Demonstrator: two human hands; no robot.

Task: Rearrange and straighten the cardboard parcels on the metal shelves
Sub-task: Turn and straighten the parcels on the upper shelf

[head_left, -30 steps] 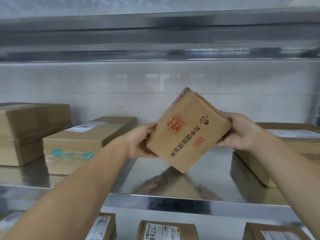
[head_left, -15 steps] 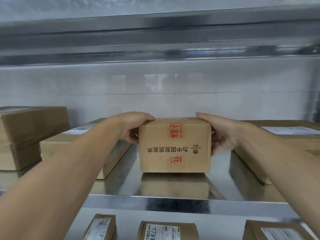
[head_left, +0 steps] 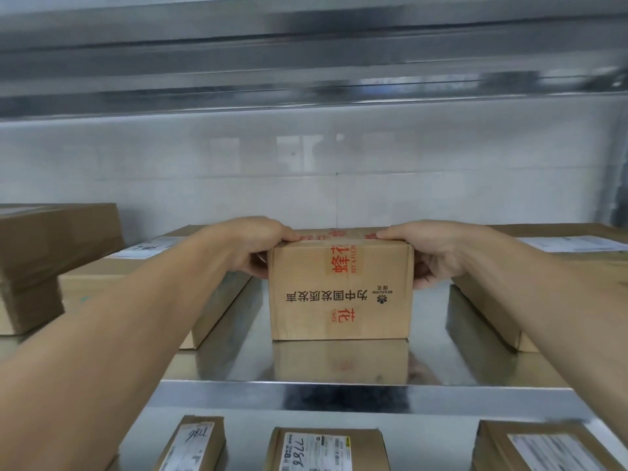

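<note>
Head view looked into a steel rack against a white tiled wall (head_left: 339, 185). The polished metal shelf (head_left: 339, 399) was smooth and mirror-like, and gave back a dim reflection of the printed parcel (head_left: 339, 300) that stood square on it at the middle, near the front lip. That parcel was a plain brown cardboard box with crisp edges, red and black printing upside down on its front face, and clear tape along the top. The left hand (head_left: 251, 243) clasped its left top corner and the right hand (head_left: 438, 249) its right one, fingers curled over the top edge. A flat labelled parcel (head_left: 217, 311) lay to the left, taped stacked boxes (head_left: 51, 249) beyond it, and another flat parcel (head_left: 492, 307) to the right. On the lower shelf (head_left: 424, 447) three labelled parcels showed (head_left: 193, 443) (head_left: 326, 450) (head_left: 543, 447). The upper shelf (head_left: 306, 62) was brushed grey steel.
</note>
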